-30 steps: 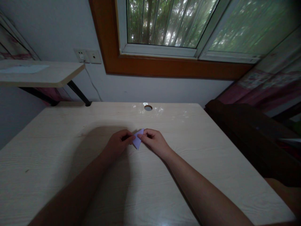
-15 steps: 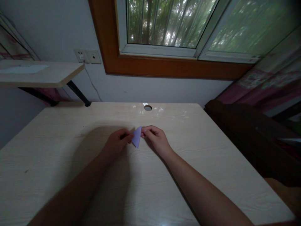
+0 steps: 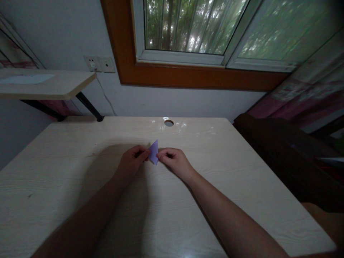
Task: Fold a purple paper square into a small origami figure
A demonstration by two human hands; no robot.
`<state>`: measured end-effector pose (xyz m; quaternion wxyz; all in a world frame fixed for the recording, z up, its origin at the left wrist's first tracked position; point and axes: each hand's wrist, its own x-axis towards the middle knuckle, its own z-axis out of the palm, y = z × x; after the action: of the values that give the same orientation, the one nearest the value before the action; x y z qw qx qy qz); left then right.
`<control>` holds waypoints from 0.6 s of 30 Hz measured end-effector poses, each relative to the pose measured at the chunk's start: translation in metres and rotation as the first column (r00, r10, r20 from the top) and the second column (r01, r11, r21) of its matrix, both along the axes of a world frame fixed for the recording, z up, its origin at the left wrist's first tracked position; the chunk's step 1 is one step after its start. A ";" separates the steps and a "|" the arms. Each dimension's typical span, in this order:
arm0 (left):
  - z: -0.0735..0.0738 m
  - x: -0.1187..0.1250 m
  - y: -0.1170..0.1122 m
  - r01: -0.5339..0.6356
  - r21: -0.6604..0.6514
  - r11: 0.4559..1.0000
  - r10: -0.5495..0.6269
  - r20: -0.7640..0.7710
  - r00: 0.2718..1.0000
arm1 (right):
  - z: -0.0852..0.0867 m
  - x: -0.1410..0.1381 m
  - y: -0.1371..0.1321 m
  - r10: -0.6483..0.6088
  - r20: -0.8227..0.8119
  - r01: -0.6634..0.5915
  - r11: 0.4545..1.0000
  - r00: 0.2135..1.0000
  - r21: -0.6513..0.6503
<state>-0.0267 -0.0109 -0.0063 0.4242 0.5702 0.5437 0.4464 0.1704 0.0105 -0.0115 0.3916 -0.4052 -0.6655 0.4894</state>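
A small folded piece of purple paper [image 3: 154,152] stands between my two hands above the middle of the pale wooden table [image 3: 67,168]. My left hand [image 3: 132,161] pinches its left side with fingers closed. My right hand [image 3: 174,162] pinches its right lower edge, fingers curled. The paper is a pointed triangle, tip up. Both forearms reach in from the bottom of the view.
A round cable hole [image 3: 168,123] sits near the table's far edge. A raised side shelf [image 3: 45,86] on black struts stands at the left. Wall sockets [image 3: 100,63] and a window [image 3: 193,28] are behind. A dark wooden piece of furniture [image 3: 285,150] borders the right.
The paper has turned and shifted slightly left and up between the fingers; its tip now points higher. My right hand has moved a little left with it.
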 end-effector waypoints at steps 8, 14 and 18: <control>0.001 -0.001 0.001 0.004 -0.015 1.000 -0.004 0.029 1.000 | 0.005 -0.001 -0.001 0.011 0.012 -0.011 1.000 1.000 -0.001; 0.004 0.002 0.000 0.008 -0.010 1.000 -0.008 0.023 1.000 | -0.001 0.000 0.000 0.092 0.104 -0.095 0.995 0.990 0.023; 0.005 0.001 0.000 -0.085 -0.005 0.996 0.085 0.045 0.995 | -0.003 0.001 0.001 0.117 0.070 -0.117 0.993 0.991 -0.004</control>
<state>-0.0259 -0.0112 -0.0009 0.4179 0.5355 0.5584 0.4762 0.1714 0.0115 -0.0144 0.3387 -0.3821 -0.7016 0.4971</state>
